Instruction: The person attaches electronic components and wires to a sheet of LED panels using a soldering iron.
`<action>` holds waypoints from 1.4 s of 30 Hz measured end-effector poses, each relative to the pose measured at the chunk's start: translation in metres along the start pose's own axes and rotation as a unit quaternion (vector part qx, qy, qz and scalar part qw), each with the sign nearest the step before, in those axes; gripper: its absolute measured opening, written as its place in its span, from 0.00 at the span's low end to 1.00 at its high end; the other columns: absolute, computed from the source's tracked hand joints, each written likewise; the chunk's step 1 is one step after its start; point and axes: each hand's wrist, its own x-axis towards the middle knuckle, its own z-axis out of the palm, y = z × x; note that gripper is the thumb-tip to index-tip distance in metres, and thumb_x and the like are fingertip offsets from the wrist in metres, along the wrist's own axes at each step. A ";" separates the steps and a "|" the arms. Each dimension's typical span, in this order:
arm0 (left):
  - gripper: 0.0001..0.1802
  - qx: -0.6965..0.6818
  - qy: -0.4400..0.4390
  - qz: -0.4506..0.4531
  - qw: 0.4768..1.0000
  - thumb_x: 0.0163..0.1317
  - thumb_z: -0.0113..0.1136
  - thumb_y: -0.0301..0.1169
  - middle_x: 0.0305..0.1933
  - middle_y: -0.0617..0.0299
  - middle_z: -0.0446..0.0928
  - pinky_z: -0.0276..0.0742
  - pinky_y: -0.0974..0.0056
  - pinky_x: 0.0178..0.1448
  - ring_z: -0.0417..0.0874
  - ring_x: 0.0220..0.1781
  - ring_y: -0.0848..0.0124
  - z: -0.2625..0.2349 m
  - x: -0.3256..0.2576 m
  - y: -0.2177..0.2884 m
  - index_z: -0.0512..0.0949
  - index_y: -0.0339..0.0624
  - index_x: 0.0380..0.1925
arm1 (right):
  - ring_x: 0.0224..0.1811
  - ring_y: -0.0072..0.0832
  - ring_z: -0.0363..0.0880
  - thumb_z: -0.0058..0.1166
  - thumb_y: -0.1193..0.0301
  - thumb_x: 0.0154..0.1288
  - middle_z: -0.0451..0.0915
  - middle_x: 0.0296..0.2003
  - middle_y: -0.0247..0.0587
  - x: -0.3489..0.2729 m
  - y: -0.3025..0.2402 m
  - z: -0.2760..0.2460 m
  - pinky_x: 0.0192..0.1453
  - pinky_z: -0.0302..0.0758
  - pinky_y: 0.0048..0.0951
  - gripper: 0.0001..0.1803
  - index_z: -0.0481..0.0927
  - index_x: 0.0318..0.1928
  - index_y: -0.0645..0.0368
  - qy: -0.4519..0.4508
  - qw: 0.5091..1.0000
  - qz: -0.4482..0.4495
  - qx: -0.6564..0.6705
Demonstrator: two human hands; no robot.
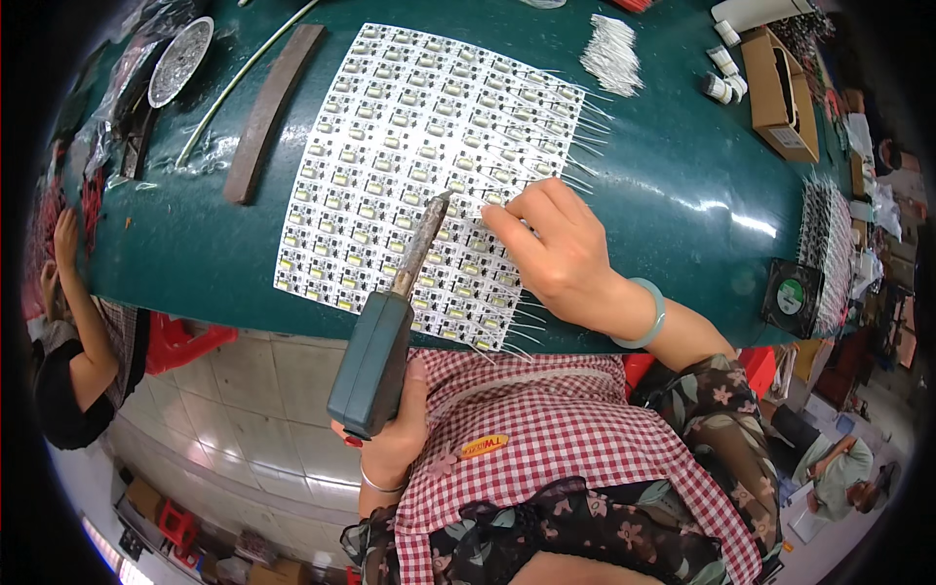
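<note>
A white panel of small circuit boards (pixel 356 156), each with a yellowish LED, lies on the green table. My left hand (pixel 405 419) is closed around the handle of a soldering iron (pixel 375 351) with a dark grey-green body. Its tip slants up and touches or hovers just over the panel's middle; I cannot tell which. Close to that tip, my right hand (pixel 561 249) pinches thumb and forefinger together over the panel; what sits between them is too small to make out. Thin white wires (pixel 585 136) stick out along the panel's right side, some passing under my right hand.
A bundle of white wires (pixel 611 56) lies beyond the panel. At left are a brown bar (pixel 275 112), a solder-like cord (pixel 239 88) and a round metal dish (pixel 181 61). Right: cardboard box (pixel 780 97), black spool (pixel 792 297). Another person's arm (pixel 83 292) is at far left.
</note>
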 end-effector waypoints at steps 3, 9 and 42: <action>0.25 -0.025 0.013 -0.034 0.999 0.58 0.68 0.16 0.55 0.50 0.81 0.79 0.62 0.58 0.83 0.54 0.63 -0.001 -0.003 -0.001 0.75 0.28 0.58 | 0.37 0.34 0.73 0.57 0.75 0.49 0.70 0.31 0.38 0.000 0.006 0.002 0.38 0.71 0.33 0.15 0.78 0.41 0.62 0.015 1.000 -0.021 0.010; 0.24 -0.020 0.017 -0.054 0.998 0.59 0.68 0.17 0.54 0.52 0.81 0.79 0.62 0.57 0.83 0.53 0.65 -0.001 -0.005 0.006 0.76 0.29 0.57 | 0.37 0.33 0.73 0.56 0.75 0.52 0.70 0.31 0.37 -0.003 0.010 0.011 0.37 0.71 0.33 0.11 0.78 0.39 0.59 0.002 0.999 -0.018 0.046; 0.12 0.027 0.032 -0.025 0.999 0.56 0.70 0.24 0.35 0.54 0.83 0.80 0.66 0.36 0.85 0.30 0.67 0.004 -0.002 0.007 0.82 0.30 0.40 | 0.36 0.32 0.73 0.57 0.76 0.52 0.70 0.31 0.38 0.003 0.011 0.008 0.36 0.72 0.31 0.06 0.77 0.33 0.59 -0.020 0.999 -0.010 0.039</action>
